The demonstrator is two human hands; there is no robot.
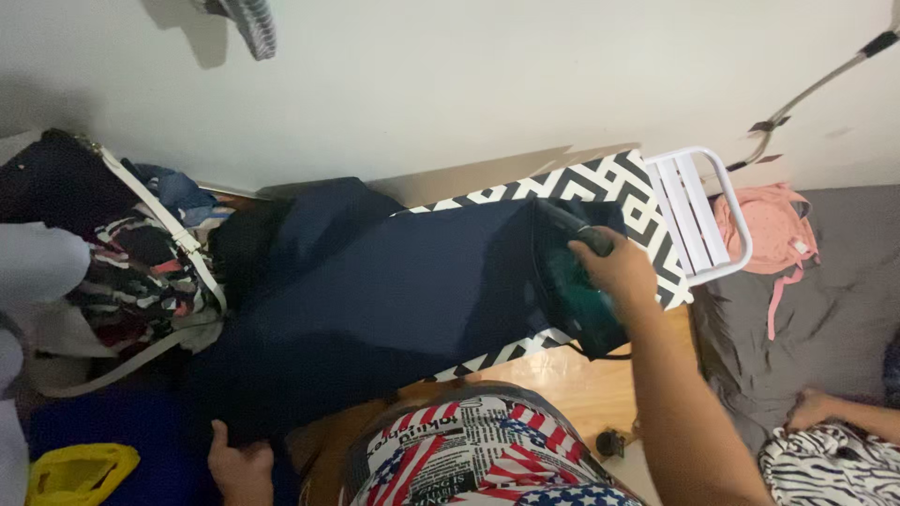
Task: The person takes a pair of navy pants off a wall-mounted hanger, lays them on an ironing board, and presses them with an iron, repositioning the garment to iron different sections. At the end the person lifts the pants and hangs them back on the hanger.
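Observation:
A dark navy garment (375,290) lies spread along an ironing board with a black-and-white zigzag cover (600,183). My right hand (614,267) grips the handle of a dark green-tinted iron (567,281) resting on the garment's right end. At the bottom left, my left hand (239,464) holds the garment's lower left edge, fingers curled on the cloth.
A white metal iron rest (698,211) ends the board at the right. A heap of clothes and a bag with a white strap (141,262) sits at the left. A pink garment (773,234) lies on grey bedding (834,319), where another person's hand (816,408) rests. A yellow object (80,468) is bottom left.

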